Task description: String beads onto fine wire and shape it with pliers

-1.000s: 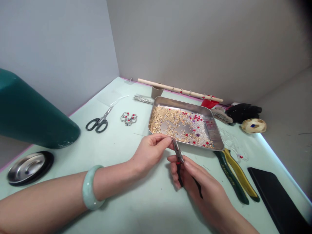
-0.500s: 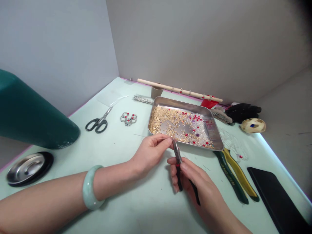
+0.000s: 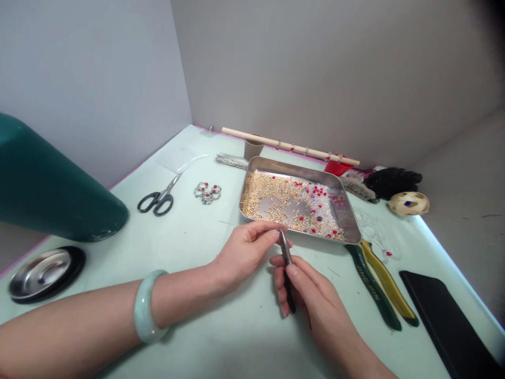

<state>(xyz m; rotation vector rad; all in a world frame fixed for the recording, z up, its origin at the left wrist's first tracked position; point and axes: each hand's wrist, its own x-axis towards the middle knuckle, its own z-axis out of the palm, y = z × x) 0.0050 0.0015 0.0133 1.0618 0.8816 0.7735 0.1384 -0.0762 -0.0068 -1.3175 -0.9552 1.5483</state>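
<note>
My left hand [image 3: 246, 250], with a pale green bangle [image 3: 148, 306] on its wrist, pinches a thin wire [image 3: 225, 222] at the near edge of the metal tray [image 3: 351, 210]. Small pliers [image 3: 285, 251] are in my right hand [image 3: 315, 289], their jaws touching the left fingertips. What lies between the jaws is too small to tell. Gold, clear and red beads [image 3: 315, 192] fill much of the tray. Beaded loops with red beads [image 3: 208, 193] lie left of it.
Black-handled scissors [image 3: 158, 201] and a green cylinder [image 3: 63, 184] are at left, near a metal dish [image 3: 41, 273]. Right are green-yellow pliers [image 3: 379, 287] and a black flat object [image 3: 445, 321]. Behind the tray lie a wooden rod [image 3: 268, 141] and wire bundle [image 3: 232, 161].
The small pliers' handles have come closer together in my right hand. Less of the thin wire shows left of my left hand, and its fingertips have dropped slightly.
</note>
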